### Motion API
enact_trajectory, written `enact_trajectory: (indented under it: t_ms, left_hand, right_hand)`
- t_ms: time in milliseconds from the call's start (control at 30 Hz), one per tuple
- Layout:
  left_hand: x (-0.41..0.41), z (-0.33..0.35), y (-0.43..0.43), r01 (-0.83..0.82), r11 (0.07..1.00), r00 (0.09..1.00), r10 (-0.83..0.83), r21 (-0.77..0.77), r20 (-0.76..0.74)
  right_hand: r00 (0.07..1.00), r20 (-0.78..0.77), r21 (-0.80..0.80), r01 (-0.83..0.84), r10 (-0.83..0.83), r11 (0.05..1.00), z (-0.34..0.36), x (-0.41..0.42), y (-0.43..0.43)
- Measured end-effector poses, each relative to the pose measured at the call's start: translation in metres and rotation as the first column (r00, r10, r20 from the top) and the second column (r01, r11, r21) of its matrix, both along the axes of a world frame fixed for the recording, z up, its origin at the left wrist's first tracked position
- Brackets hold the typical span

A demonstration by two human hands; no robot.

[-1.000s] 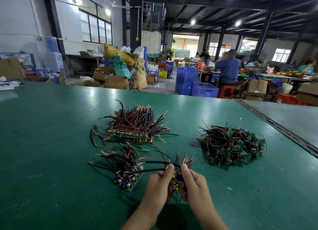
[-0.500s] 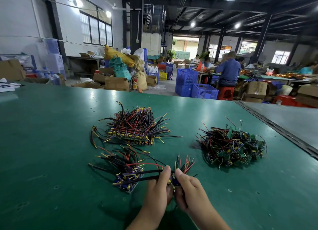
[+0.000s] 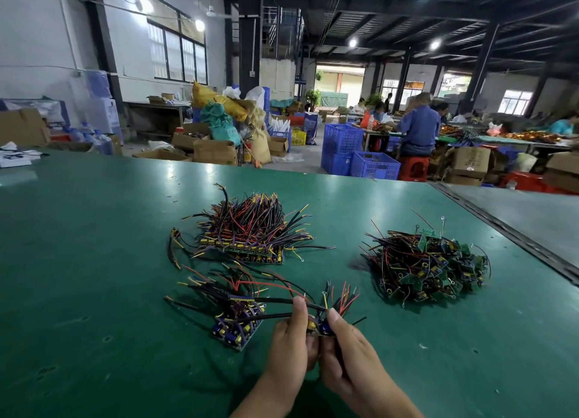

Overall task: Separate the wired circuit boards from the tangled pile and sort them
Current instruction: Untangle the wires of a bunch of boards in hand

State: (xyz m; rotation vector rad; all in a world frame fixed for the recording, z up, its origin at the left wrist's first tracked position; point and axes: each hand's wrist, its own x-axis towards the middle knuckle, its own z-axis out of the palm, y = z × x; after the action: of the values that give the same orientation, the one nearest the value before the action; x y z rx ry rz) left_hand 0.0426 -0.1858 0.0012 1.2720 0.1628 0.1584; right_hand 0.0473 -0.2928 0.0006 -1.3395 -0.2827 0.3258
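A small wired circuit board point(image 3: 322, 323) with black, red and yellow leads fanning upward is pinched between both hands near the table's front. My left hand point(image 3: 289, 342) holds it from the left, my right hand point(image 3: 344, 352) from the right. Just left of my hands lies a small stack of wired boards point(image 3: 236, 327) with its wires spread out. Behind it sits a larger neat stack of boards point(image 3: 250, 233). To the right lies the tangled pile point(image 3: 429, 267) of green boards and wires.
The green table point(image 3: 94, 261) stretches far to the left and ends at a dark seam point(image 3: 507, 229) on the right. Beyond its far edge stand blue crates point(image 3: 360, 157), cardboard boxes and people working at other tables.
Both hands with the held board have stayed almost in place, shifting slightly closer together. The piles have not moved.
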Motion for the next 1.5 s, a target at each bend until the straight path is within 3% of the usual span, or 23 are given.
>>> enact_trajectory:
  t_ms: [167, 300, 433, 600, 700, 900, 1100, 1300, 1500]
  left_hand:
    - [0.003, -0.001, -0.005, -0.053, 0.981, 0.998, 0.046, -0.185, -0.043]
    - [0.003, -0.002, -0.001, -0.044, 0.998, 0.999, 0.043, -0.052, -0.005]
    - [0.005, -0.006, 0.007, -0.082, 0.995, 0.997, 0.081, 0.057, 0.021]
    - [0.012, -0.012, 0.011, -0.111, 0.983, 0.992, 0.101, 0.143, 0.081]
    - [0.013, -0.013, 0.011, -0.134, 0.971, 0.981, 0.103, 0.196, 0.162]
    - [0.009, -0.007, 0.005, 0.006, 0.987, 0.989, -0.030, 0.161, 0.144]
    - [0.001, -0.003, 0.007, 0.176, 0.982, 0.984, -0.174, -0.074, 0.033]
    - [0.001, -0.001, 0.001, 0.100, 0.993, 0.994, -0.097, -0.063, 0.047]
    - [0.002, 0.003, 0.000, -0.016, 0.997, 0.998, 0.020, -0.073, 0.055]
  right_hand:
    - [0.990, -0.134, 0.093, 0.050, -0.037, 0.994, -0.005, 0.003, 0.003]
    - [0.995, -0.088, 0.050, 0.040, -0.036, 0.998, -0.005, 0.005, 0.005]
    - [0.974, 0.097, -0.021, 0.208, -0.205, 0.978, -0.006, 0.008, 0.001]
    - [0.933, 0.109, 0.072, 0.338, -0.344, 0.938, -0.004, 0.010, -0.005]
    - [0.901, 0.219, 0.029, 0.378, -0.375, 0.925, -0.003, 0.007, -0.003]
    - [0.834, 0.410, -0.100, 0.444, -0.370, 0.890, -0.006, 0.001, 0.005]
    - [0.762, 0.580, -0.300, 0.528, -0.288, 0.794, -0.007, 0.001, 0.000]
    - [0.720, 0.683, -0.448, 0.544, -0.121, 0.709, -0.007, 0.001, 0.001]
    - [0.720, 0.693, -0.472, 0.495, -0.041, 0.730, -0.005, 0.001, 0.002]
